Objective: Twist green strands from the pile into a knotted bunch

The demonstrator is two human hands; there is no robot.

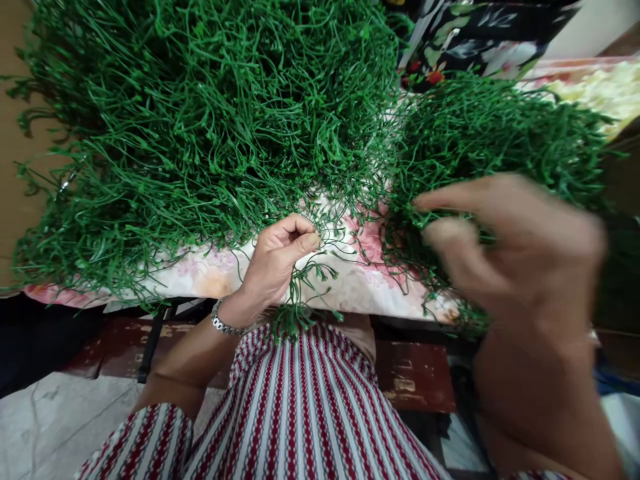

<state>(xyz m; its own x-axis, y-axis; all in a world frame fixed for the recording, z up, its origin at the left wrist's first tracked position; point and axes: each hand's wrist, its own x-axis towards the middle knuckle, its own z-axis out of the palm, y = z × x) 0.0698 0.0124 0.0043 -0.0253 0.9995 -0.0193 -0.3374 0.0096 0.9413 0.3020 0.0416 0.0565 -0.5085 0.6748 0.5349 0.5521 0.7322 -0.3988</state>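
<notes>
My left hand (280,257), with a metal watch band at its wrist, is closed, thumb against bent index finger, near the front edge of the cloth-covered table. A small bunch of green plastic stems (295,310) with little forked tips hangs out below its palm, over the striped garment. To the right, my right hand (520,247) is smeared by motion. Its index finger and thumb are apart, with nothing visible between them, in front of the smaller pile of green stems (500,133). The larger heap of green stems (215,120) lies beyond my left hand.
A floral cloth (210,273) covers the table, with loose stems scattered between the heaps. At the back right stand a black flowered box (490,40) and pale yellow pieces (605,90). Cardboard (13,167) borders the left side. A worn dark red wooden bench (415,377) is below.
</notes>
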